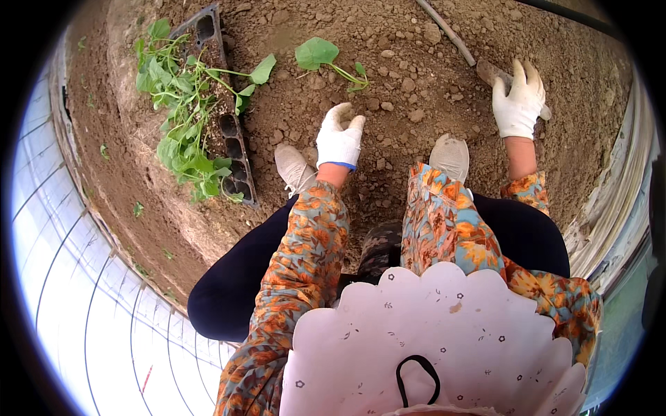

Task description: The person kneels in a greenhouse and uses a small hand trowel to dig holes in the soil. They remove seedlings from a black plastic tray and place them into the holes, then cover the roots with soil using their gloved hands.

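My left hand [340, 136], in a white knit glove with a blue cuff edge, hovers over loose soil. Its fingers are curled with a gap to the thumb, and nothing shows between them. A seedling [316, 53] with one broad leaf is just beyond it; whether it is rooted I cannot tell. My right hand [519, 101], also gloved, is over a short hand tool [489, 72], probably a trowel, whose two ends stick out from beneath it. The fingers look extended, and the palm side is hidden. Leafy seedlings [179, 104] crowd a black plug tray [244, 174] at the left.
A thin stick [448, 32] lies on the cloddy soil [395, 114] beyond the right hand. My shoes [449, 156] are close below the hands. Small plants [138, 209] dot the ground at left, beside clear plastic sheeting [78, 270]. Folded film [609, 203] runs along the right.
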`<state>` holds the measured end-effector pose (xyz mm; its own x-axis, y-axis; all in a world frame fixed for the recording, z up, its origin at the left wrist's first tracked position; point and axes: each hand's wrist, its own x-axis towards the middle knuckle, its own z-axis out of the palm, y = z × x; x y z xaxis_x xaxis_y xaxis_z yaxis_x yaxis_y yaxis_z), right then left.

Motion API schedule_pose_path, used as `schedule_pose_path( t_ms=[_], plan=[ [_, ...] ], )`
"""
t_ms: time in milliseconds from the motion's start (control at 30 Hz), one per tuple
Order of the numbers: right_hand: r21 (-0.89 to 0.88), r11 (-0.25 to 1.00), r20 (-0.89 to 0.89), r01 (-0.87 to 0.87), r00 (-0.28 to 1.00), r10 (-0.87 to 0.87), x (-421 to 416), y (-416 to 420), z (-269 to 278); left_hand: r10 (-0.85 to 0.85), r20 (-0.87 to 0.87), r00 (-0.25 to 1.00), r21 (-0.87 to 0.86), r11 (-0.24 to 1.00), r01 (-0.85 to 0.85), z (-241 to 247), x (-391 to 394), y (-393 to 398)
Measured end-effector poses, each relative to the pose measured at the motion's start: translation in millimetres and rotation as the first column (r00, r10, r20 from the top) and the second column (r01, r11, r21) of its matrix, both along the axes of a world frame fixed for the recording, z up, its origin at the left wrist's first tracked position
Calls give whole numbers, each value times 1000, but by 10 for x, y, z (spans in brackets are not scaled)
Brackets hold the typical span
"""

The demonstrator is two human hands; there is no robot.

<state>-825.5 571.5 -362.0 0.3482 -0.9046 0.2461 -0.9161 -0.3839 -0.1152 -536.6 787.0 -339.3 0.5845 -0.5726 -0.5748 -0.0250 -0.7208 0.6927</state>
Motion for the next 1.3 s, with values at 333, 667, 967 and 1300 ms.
schedule_pose_path(
  t_ms=[333, 667, 967, 1300],
  plan=[
    [503, 834, -457, 228, 889, 32, -571, 128, -117, -877, 285, 387, 421, 478, 771, 2679, -137, 949],
    [768, 582, -316, 268, 949, -20, -763, 373, 537, 673, 485, 558, -726, 666, -172, 3963, 235, 3415],
    [707, 661, -144, -252, 864, 482, 186, 47, 1743, 112, -157, 981, -626, 757, -186, 1710, 874, 3043],
    [640, 473, -31, -606, 595, 803, 2218, 436, 2229, 204, -719, 665, -185, 865, -466, 96, 1428, 950]
  ],
)
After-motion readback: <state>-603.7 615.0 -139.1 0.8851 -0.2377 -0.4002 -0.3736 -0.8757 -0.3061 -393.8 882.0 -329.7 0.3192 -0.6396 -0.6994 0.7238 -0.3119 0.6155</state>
